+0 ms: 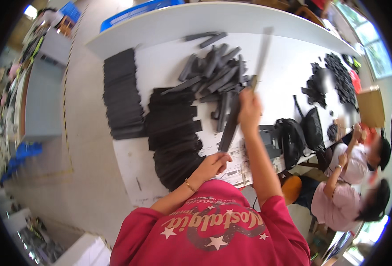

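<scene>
A long white bench (pixel 169 57) carries rows of flat black sheets (pixel 121 95), a second stack of them (pixel 173 133) just beside, a loose heap of dark strips (pixel 216 68), printed papers (pixel 235 170), black bags (pixel 293 137) and more black pieces (pixel 333 80) farther along.

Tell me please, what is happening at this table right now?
A person in a red shirt stands at a white table. The left hand holds the near end of a long dark strip, while the right hand is raised and grips a blurred thin tool. A loose heap of dark strips lies ahead, and flat black pieces sit in neat stacks to the left. Two other people sit at the right.
</scene>
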